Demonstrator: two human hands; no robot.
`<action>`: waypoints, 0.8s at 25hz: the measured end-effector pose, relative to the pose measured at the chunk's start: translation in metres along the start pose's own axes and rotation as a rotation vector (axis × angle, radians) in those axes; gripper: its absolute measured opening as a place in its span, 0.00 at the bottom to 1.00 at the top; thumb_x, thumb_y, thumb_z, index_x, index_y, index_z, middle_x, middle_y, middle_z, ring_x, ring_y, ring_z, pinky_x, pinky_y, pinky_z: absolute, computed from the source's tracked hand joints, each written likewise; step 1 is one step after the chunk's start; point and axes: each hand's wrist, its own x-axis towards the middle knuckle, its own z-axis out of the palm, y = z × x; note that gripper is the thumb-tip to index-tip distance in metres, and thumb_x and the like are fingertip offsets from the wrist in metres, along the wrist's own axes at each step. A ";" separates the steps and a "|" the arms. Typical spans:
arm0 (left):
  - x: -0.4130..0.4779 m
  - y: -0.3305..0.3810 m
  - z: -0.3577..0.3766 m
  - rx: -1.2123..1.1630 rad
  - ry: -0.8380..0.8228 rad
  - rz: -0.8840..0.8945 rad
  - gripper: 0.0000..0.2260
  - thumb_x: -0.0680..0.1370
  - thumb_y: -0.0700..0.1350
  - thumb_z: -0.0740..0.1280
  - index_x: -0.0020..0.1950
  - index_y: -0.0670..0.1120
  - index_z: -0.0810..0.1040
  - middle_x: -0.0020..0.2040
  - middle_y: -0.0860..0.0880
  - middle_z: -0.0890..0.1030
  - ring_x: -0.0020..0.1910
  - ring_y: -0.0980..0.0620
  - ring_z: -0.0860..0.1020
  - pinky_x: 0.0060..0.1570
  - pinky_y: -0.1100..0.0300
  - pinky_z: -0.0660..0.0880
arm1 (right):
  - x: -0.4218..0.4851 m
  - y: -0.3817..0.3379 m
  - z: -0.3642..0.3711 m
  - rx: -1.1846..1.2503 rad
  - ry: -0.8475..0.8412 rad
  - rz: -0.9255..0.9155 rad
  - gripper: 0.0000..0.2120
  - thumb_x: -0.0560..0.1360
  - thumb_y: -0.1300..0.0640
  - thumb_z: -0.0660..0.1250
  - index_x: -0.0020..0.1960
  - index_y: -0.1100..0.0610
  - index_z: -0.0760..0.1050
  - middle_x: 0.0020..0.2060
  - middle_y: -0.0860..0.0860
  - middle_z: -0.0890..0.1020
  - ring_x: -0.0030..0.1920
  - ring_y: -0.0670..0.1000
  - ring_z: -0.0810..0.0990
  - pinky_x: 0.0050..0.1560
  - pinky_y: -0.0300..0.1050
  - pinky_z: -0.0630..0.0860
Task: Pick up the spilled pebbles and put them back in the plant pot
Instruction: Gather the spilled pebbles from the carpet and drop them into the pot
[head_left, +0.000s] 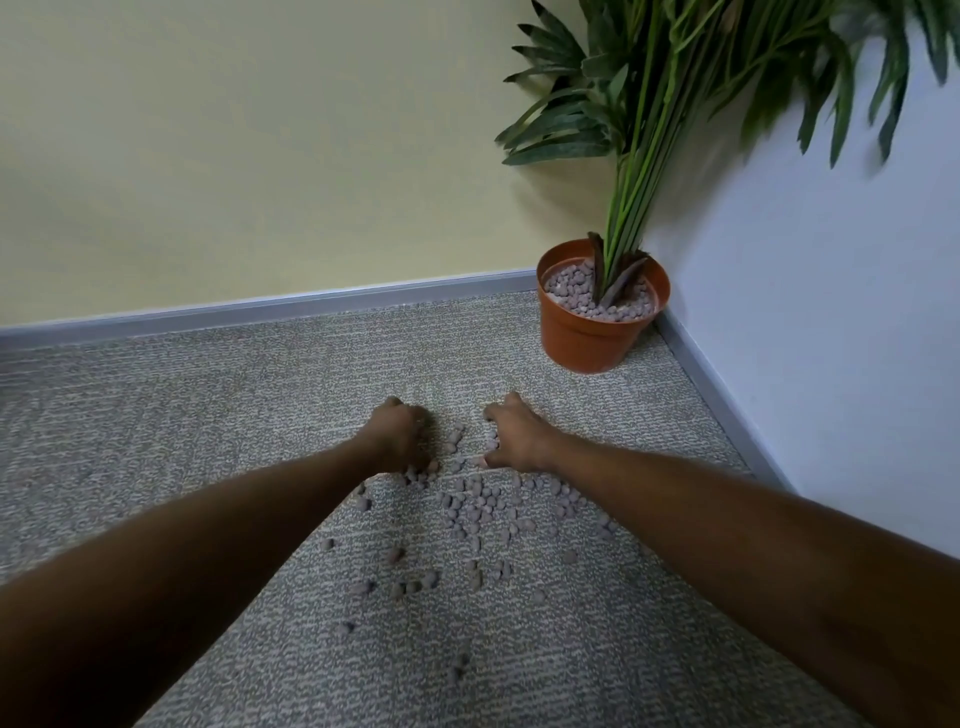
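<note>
Several grey-purple pebbles (480, 506) lie scattered on the grey carpet between my forearms. An orange plant pot (589, 338) stands in the room's corner, filled with the same pebbles around green stems. My left hand (400, 434) rests on the carpet at the far edge of the spill, fingers curled down over some pebbles. My right hand (514, 436) lies a short way to its right, fingers spread and bent onto the carpet, touching pebbles. Whether either hand grips pebbles is hidden by the fingers.
The grey carpet (208, 415) meets a yellow wall (260, 156) at the back and a white wall (831, 338) on the right, each with a grey skirting strip. The plant's long green leaves (649, 78) hang over the corner above the pot.
</note>
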 end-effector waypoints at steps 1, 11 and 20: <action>0.002 -0.001 0.001 -0.037 0.006 0.005 0.27 0.74 0.45 0.75 0.73 0.49 0.74 0.64 0.41 0.77 0.63 0.41 0.76 0.62 0.54 0.76 | 0.001 -0.003 0.002 0.031 0.010 -0.001 0.35 0.73 0.51 0.79 0.75 0.58 0.68 0.75 0.59 0.63 0.69 0.60 0.73 0.69 0.55 0.74; -0.002 0.024 0.021 -0.296 0.146 -0.004 0.09 0.71 0.35 0.75 0.49 0.45 0.87 0.46 0.45 0.86 0.44 0.48 0.84 0.42 0.62 0.76 | 0.009 -0.029 0.011 0.155 0.087 -0.052 0.19 0.74 0.61 0.77 0.63 0.55 0.78 0.62 0.53 0.74 0.59 0.55 0.77 0.58 0.47 0.75; -0.012 0.045 0.033 -0.401 0.273 -0.142 0.08 0.75 0.34 0.70 0.40 0.42 0.85 0.36 0.48 0.85 0.32 0.55 0.78 0.32 0.63 0.77 | 0.007 -0.037 0.014 0.060 0.071 -0.070 0.06 0.77 0.62 0.71 0.52 0.54 0.78 0.56 0.52 0.74 0.52 0.54 0.77 0.54 0.52 0.78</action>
